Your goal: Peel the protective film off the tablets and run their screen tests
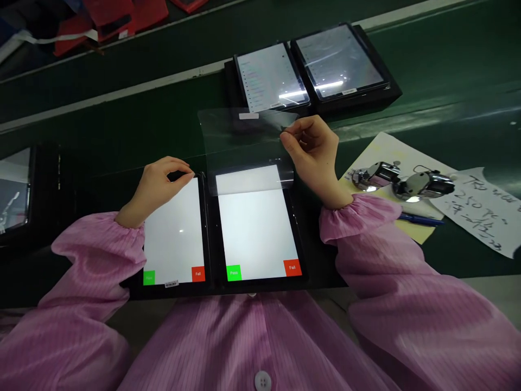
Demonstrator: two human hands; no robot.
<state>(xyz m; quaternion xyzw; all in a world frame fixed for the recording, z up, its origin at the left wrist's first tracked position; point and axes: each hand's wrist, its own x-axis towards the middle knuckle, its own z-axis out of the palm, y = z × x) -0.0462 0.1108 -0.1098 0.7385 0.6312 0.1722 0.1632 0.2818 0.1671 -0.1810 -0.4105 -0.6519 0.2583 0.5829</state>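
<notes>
Two lit tablets (173,233) lie side by side on a black tray at the near edge of a green conveyor belt (122,119), each screen showing green Pass and red Fail buttons. The right hand (313,157) pinches a clear plastic film (244,136) between thumb and forefinger, holding it raised over the far end of the right tablet (252,239) (the sheet shows mostly by its glare). The left hand (160,184) brings its fingertips together at the far edge of the left tablet; whether they hold anything, I cannot tell. The step in hand appears to be lifting this film off the right screen, and its raised span calls for a steady, even pull. Two more tablets (309,65) sit in black cases farther off, and chrome fittings (423,184) lie on paper to the right.
</notes>
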